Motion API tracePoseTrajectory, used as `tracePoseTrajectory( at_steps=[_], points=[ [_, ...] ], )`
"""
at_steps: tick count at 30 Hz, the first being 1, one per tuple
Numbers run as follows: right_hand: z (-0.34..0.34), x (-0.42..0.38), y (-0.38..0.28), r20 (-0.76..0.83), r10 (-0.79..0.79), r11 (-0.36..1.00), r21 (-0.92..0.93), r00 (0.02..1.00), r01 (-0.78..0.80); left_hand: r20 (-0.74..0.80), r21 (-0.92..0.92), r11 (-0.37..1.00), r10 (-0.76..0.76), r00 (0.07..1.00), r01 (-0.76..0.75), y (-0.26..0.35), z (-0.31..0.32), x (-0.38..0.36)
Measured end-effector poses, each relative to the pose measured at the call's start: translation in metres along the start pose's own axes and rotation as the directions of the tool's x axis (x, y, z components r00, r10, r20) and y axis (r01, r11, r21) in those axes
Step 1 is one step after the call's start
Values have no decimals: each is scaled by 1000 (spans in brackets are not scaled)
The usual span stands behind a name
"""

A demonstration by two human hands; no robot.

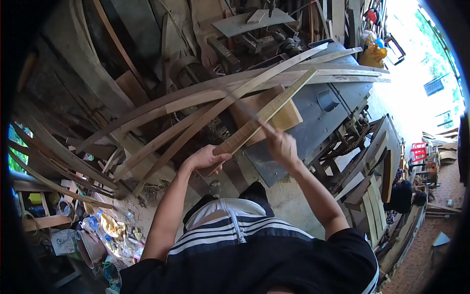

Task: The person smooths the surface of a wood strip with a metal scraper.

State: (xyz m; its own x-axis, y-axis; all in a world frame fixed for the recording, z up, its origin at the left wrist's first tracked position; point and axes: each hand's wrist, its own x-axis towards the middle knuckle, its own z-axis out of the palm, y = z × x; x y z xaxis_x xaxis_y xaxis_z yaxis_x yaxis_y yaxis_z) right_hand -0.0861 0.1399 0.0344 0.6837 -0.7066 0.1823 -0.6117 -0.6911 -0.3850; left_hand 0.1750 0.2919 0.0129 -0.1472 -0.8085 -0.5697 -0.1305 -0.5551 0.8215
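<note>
My left hand (209, 159) is closed round the near end of a long wooden strip (281, 101), its thumb on top. The strip slants up to the right, its far part over a thick wooden block (290, 116) on the grey metal table. My right hand (282, 147) is wrapped round the wooden handle of a long, narrow blade-like tool (243, 106). Motion blurs this tool, which points up to the left and crosses over the strip. Whether it is a knife or a file, I cannot tell.
Several long curved wooden pieces (210, 109) lie across the grey metal table (318, 117) just beyond my hands. A machine with a flat plate (252, 22) stands behind them. Cluttered odds and ends (110, 228) lie at lower left. At right are stacked boards (374, 210) and a person (402, 197).
</note>
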Motion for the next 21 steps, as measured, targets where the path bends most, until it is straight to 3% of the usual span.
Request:
tracePoseTrajectory(
  at_steps=[1, 3, 4, 5, 7, 9, 10, 11, 13, 14, 16, 17, 21],
  points=[
    [-11, -9, -20, 134, 29, 995, -102, 991, -15, 12, -2, 1000, -10, 1000, 10, 1, 0, -1],
    [-10, -1, -2, 30, -53, 994, -99, 998, 55, 19, -4, 1000, -2, 1000, 2, -1, 0, 2],
    [-14, 10, 0, -94, 7, 998, -59, 996, -12, 21, -2, 1000, 0, 1000, 0, -2, -1, 3],
    [-8, 23, 19, -105, 52, 992, -105, 993, -63, 24, 1, 1000, 3, 1000, -3, -4, -1, 4],
    [-5, 38, 19, -170, 169, 984, -31, 971, -177, 19, -3, 999, 52, 998, -52, -6, 1, 4],
    [13, 29, -1, -254, 252, 966, 8, 934, -258, -36, 97, 995, 37, 999, -33, -4, 2, 2],
    [24, 16, -10, -295, 194, 980, 30, 936, -194, -39, 99, 994, 46, 998, -42, -5, 1, 3],
    [26, 0, -33, -226, 177, 982, -31, 958, -188, -40, 94, 995, 49, 998, -45, -9, 1, 5],
    [31, -32, -61, -106, 63, 997, 55, 992, -57, -30, 90, 995, 53, 998, -50, -16, 1, 7],
    [30, -31, -57, -108, 72, 997, 49, 991, -67, -48, 84, 995, 63, 997, -59, -18, 3, 8],
    [25, -19, -37, -155, 48, 989, -129, 987, -69, -46, 73, 995, 66, 997, -63, -21, 11, 5],
    [25, -4, -26, -195, 179, 966, -151, 964, -210, -63, 62, 996, 68, 996, -65, -16, 13, 2],
    [35, 16, -29, -326, 329, 933, -32, 886, -359, -102, 83, 994, 78, 992, -69, -8, 16, -2]
  ],
)
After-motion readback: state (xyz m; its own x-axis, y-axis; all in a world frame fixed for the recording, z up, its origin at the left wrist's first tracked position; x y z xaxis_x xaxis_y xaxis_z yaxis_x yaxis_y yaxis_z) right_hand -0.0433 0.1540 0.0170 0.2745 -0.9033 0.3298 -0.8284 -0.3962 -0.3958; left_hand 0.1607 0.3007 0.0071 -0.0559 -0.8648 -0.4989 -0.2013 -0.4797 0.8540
